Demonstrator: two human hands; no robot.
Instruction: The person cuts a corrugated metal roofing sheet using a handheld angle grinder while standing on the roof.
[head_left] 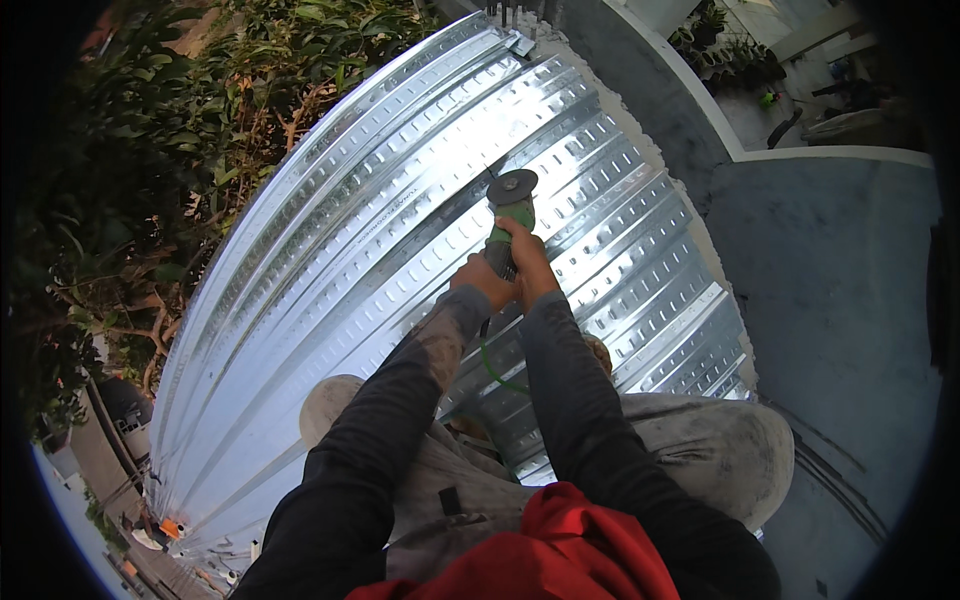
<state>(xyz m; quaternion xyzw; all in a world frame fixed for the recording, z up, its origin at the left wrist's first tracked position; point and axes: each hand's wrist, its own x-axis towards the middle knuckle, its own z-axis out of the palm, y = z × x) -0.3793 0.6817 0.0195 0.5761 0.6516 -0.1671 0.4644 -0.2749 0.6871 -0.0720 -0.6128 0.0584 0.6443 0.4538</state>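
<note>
Both of my hands hold a green and black angle grinder (pixel 518 212), its round grey disc pointing away from me. My left hand (pixel 484 280) is wrapped round the rear of its body. My right hand (pixel 532 258) grips further forward, close behind the disc. Beneath the tool lie ribbed, shiny metal decking sheets (pixel 570 200). A dark narrow line in the metal shows just beyond the disc; whether the disc touches the sheet I cannot tell. From the grinder a green cord (pixel 492 368) runs back between my arms.
I squat on the decking, knees on either side. Leafy trees (pixel 220 120) border its left edge. A rough concrete edge (pixel 640 130) follows the right side, with a grey wall (pixel 820 250) beyond. Steel bars (pixel 510 15) stick up at the far end.
</note>
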